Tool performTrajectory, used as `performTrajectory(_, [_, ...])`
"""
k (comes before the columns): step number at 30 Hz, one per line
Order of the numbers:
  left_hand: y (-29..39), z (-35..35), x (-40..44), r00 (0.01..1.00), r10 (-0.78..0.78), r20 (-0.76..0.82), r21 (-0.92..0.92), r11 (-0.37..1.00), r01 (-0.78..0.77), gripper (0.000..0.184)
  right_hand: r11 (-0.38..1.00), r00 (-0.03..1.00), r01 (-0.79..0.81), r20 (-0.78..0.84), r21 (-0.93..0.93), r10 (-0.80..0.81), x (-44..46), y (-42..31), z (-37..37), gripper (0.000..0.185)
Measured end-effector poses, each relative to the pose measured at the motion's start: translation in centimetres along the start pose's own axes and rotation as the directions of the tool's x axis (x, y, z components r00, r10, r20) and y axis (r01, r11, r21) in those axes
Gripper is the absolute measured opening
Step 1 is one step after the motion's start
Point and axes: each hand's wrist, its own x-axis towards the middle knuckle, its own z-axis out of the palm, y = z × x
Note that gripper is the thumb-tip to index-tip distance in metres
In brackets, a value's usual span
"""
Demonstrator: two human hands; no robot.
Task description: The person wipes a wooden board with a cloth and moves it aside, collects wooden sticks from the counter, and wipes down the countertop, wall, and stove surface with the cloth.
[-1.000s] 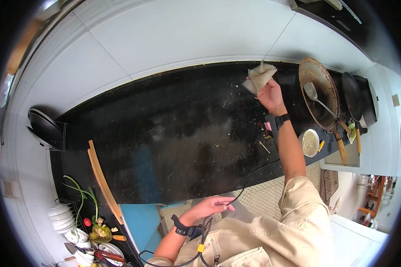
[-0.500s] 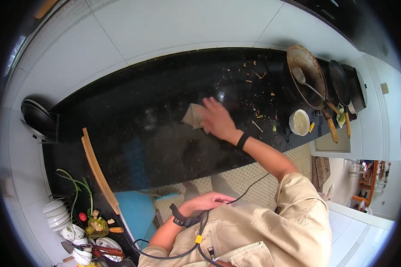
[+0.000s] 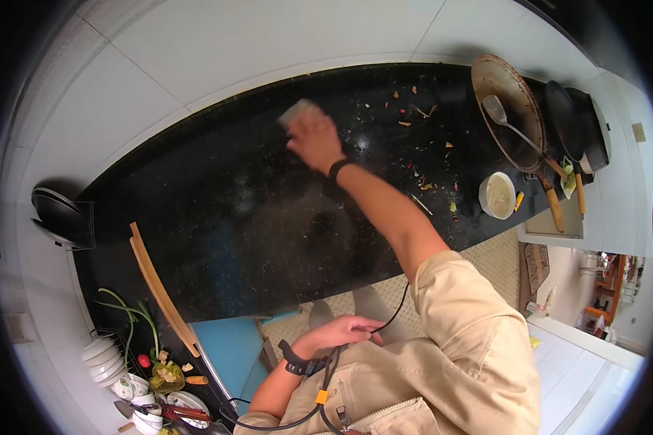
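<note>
My right hand (image 3: 316,142), slightly blurred, presses a pale folded cloth (image 3: 297,112) onto the black countertop (image 3: 218,217) near its back edge. The palm faces down and the fingers lie over the cloth. Close to my body, my left hand (image 3: 341,331) is closed, with the fingers bent together around a thin black cable (image 3: 396,313); the exact grip is partly hidden. Food scraps (image 3: 422,181) lie scattered on the counter to the right of my right hand.
A rusty wok (image 3: 508,130) with a metal spatula (image 3: 495,110), dark pans and a white bowl (image 3: 497,196) stand at the right. Long wooden boards (image 3: 159,286) lean at the left. Stacked bowls (image 3: 101,360), green onions (image 3: 141,312) and vegetables occupy the lower left.
My right hand and the cloth have moved left and toward the back of the counter. My left hand stays by my body. The view has shifted slightly.
</note>
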Motion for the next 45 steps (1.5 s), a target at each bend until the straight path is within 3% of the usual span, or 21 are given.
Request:
performTrajectory(2, [0.4, -0.3, 0.1, 0.999, 0.017, -0.035, 0.011, 1.0, -0.016, 0.046, 0.971, 0.974, -0.221, -0.07, -0.094, 0.215, 0.8, 4.1, 0.8, 0.062])
performTrajectory(6, [1.3, -0.5, 0.5, 1.0, 0.023, -0.005, 0.057, 0.998, -0.023, 0.048, 0.885, 0.918, -0.398, -0.098, -0.242, 0.385, -3.1, 10.2, -1.7, 0.05])
performTrajectory(9, [1.9, -0.2, 0.5, 0.999, 0.01, 0.036, 0.127, 0.992, -0.015, 0.047, 0.911, 0.913, -0.369, -0.254, -0.182, 0.319, -8.2, 14.0, -4.7, 0.04])
performTrajectory(12, [2.3, 0.4, 0.3, 0.998, -0.007, 0.066, 0.191, 0.982, -0.005, 0.045, 0.83, 0.843, -0.519, 0.039, -0.205, 0.537, -12.8, 16.1, -7.5, 0.039])
performTrajectory(13, [2.1, 0.5, 0.1, 0.997, -0.025, 0.07, 0.205, 0.979, 0.011, 0.044, 0.831, 0.845, -0.516, 0.033, -0.209, 0.534, -14.1, 15.7, -8.3, 0.039])
performTrajectory(15, [2.2, 0.6, -0.4, 0.997, -0.04, 0.068, 0.22, 0.975, 0.024, 0.043, 0.899, 0.895, -0.425, -0.198, -0.108, 0.399, -15.4, 14.8, -9.4, 0.037])
performTrajectory(16, [2.5, 0.7, -0.8, 0.998, -0.026, 0.06, 0.275, 0.961, 0.009, 0.043, 0.956, 0.873, -0.273, -0.446, -0.107, 0.199, -15.0, 14.3, -8.3, 0.036])
performTrajectory(17, [2.5, 0.8, -1.0, 0.998, -0.017, 0.056, 0.324, 0.946, -0.002, 0.043, 0.926, 0.915, -0.374, -0.183, -0.056, 0.359, -14.5, 9.9, -10.9, 0.035])
performTrajectory(18, [1.4, 0.7, -1.0, 0.998, -0.024, 0.065, 0.317, 0.949, 0.002, 0.043, 0.936, 0.927, -0.346, -0.174, -0.062, 0.331, -13.9, 6.4, -10.8, 0.034])
performTrajectory(20, [-1.0, -0.2, -0.5, 0.998, -0.012, 0.069, 0.231, 0.973, -0.005, 0.043, 0.991, 0.942, -0.021, -0.329, 0.136, 0.065, -12.6, -1.0, -11.0, 0.032])
performTrajectory(22, [0.1, 0.0, -1.0, 0.998, -0.036, 0.055, 0.222, 0.975, 0.023, 0.043, 0.97, 0.997, 0.039, -0.074, 0.241, -0.021, -12.0, -6.9, -5.6, 0.033])
performTrajectory(23, [0.6, 0.0, -1.1, 0.998, -0.05, 0.025, 0.211, 0.976, 0.044, 0.043, 0.978, 0.986, 0.156, 0.032, 0.141, -0.162, -11.9, -9.2, -4.8, 0.034])
performTrajectory(24, [0.4, -0.3, -1.0, 0.998, -0.06, 0.021, 0.209, 0.976, 0.054, 0.043, 0.933, 0.969, 0.248, -0.093, 0.262, -0.231, -11.9, -10.4, -1.7, 0.036])
performTrajectory(27, [-0.2, -0.3, -1.4, 0.999, -0.02, -0.051, 0.112, 0.993, 0.026, 0.044, 0.964, 0.981, 0.133, -0.168, 0.232, -0.095, -8.8, -8.8, 0.9, 0.037])
performTrajectory(29, [0.9, -0.2, -1.7, 0.997, -0.051, -0.054, 0.128, 0.99, 0.057, 0.044, 0.98, 0.99, -0.016, -0.133, 0.199, 0.043, -6.9, -3.9, -1.0, 0.039])
performTrajectory(33, [0.7, 0.5, -1.3, 0.999, -0.032, 0.026, 0.149, 0.988, 0.027, 0.044, 0.988, 0.948, -0.151, -0.276, 0.04, 0.156, -10.1, 6.6, -3.1, 0.042])
performTrajectory(37, [0.5, 1.2, -2.1, 0.998, -0.048, 0.04, 0.264, 0.964, 0.036, 0.043, 0.904, 0.906, -0.396, -0.227, -0.159, 0.357, -17.7, 12.2, -4.5, 0.046])
performTrajectory(39, [0.6, 1.4, -2.8, 0.997, -0.047, 0.057, 0.235, 0.972, 0.032, 0.043, 0.848, 0.848, -0.529, 0.021, -0.04, 0.53, -19.4, 11.8, -8.8, 0.041])
performTrajectory(41, [0.6, 1.1, -3.6, 0.998, -0.023, 0.055, 0.292, 0.956, 0.006, 0.042, 0.876, 0.872, -0.482, -0.119, -0.033, 0.475, -20.1, 11.3, -9.1, 0.041])
performTrajectory(43, [-0.9, 1.1, -4.4, 0.998, -0.052, 0.038, 0.268, 0.962, 0.04, 0.043, 0.924, 0.874, -0.324, -0.309, 0.202, 0.375, -19.6, 4.4, -11.7, 0.043])
performTrajectory(45, [-1.7, 1.2, -5.0, 0.996, -0.076, 0.041, 0.262, 0.963, 0.062, 0.043, 0.94, 0.956, -0.19, -0.165, 0.285, 0.244, -18.6, -4.5, -13.4, 0.037])
